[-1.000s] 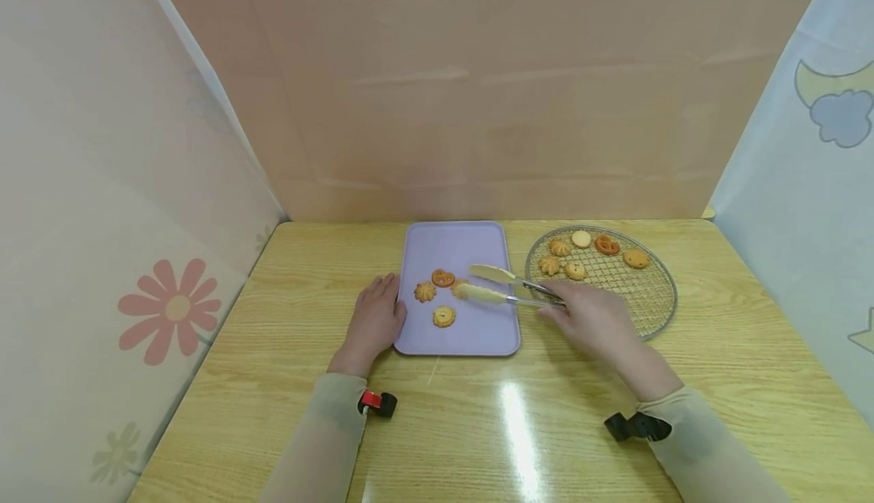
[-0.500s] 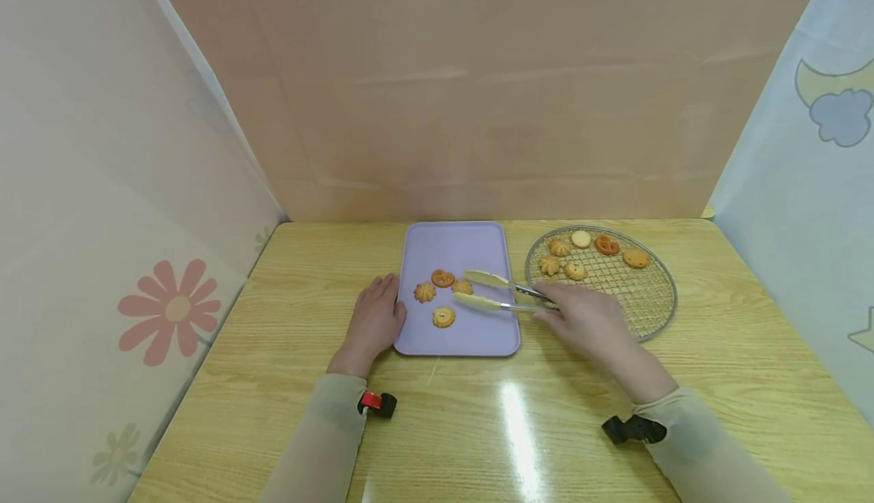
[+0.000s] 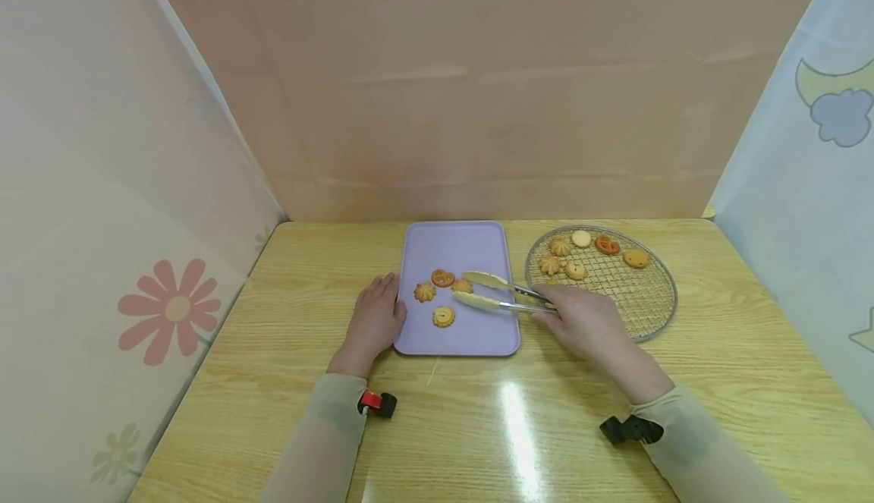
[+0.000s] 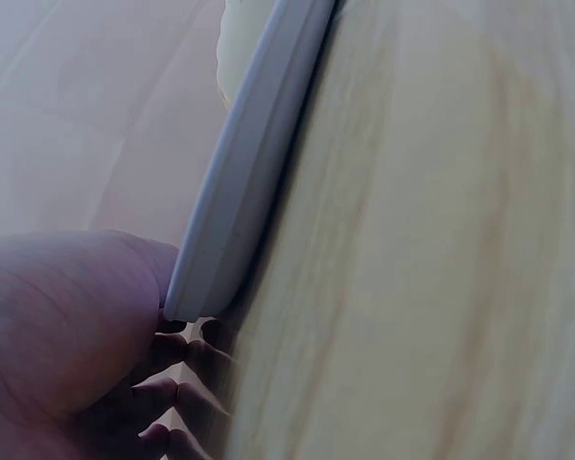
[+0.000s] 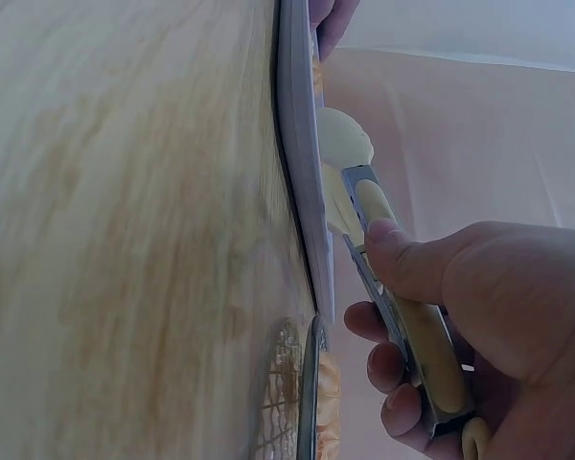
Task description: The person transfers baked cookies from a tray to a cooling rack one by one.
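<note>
A lilac tray (image 3: pixel 456 245) lies on the table in the head view. On it are a pretzel-shaped cookie (image 3: pixel 442 278), a flower-shaped cookie (image 3: pixel 425 291), a round ridged cookie (image 3: pixel 443 316) and another brown cookie (image 3: pixel 462 286). My right hand (image 3: pixel 580 317) grips a pair of tongs (image 3: pixel 486 303) with cream tips and metal arms. The tongs' tips stand apart over the tray, one on each side of the brown cookie; contact cannot be told. My left hand (image 3: pixel 375 317) rests beside the tray's left edge, its thumb (image 4: pixel 158 268) at the rim.
To the right of the tray lies an oval wire-mesh rack (image 3: pixel 635 302) with several cookies near its far and left edges, including a pretzel-shaped cookie (image 3: pixel 606 244) and a pale round cookie (image 3: pixel 581 239). A cloth wall (image 3: pixel 478 108) stands behind the table.
The right hand and tongs have shifted slightly left and toward me. The brown cookie, partly covered by a tong tip before, now shows between the tips. The left hand stays put.
</note>
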### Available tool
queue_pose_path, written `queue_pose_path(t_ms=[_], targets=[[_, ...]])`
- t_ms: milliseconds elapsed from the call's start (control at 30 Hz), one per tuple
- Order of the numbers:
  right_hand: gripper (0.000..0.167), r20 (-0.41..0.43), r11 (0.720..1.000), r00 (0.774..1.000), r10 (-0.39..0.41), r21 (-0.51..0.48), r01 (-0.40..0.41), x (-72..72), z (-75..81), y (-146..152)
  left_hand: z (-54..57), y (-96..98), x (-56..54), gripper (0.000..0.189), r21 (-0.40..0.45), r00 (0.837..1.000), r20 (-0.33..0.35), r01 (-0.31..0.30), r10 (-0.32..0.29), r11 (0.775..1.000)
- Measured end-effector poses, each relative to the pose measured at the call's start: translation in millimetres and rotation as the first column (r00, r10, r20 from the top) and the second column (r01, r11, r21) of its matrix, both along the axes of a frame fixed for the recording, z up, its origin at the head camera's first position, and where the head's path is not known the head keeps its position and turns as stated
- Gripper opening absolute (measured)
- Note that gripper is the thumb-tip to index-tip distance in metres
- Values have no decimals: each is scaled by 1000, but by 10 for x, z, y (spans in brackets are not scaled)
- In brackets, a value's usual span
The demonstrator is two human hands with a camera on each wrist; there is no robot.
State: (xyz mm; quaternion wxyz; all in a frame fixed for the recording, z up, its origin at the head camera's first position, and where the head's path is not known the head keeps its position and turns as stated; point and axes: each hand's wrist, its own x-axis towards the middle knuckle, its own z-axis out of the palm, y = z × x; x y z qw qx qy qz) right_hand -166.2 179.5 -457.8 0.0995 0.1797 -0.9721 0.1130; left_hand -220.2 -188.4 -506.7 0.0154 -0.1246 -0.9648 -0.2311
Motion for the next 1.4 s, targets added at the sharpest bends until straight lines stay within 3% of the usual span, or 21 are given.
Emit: queue_pose_path(t_ms=[500,733,1400], targets=[[53,-32,1000,999,-12,-6,11,14,-7,9,-8,8,-5,56,0,1000,-23,5,-5,1000],[51,-67,999,997,-25,-22,24,2,13,39,-10,1,-10,57,-6,1000,5,-5,5,1000],[54,-25,1000,999,-21,6,21,-3,1,33,-7,1,-3,57,-6,1000,3,-4,4,1000]])
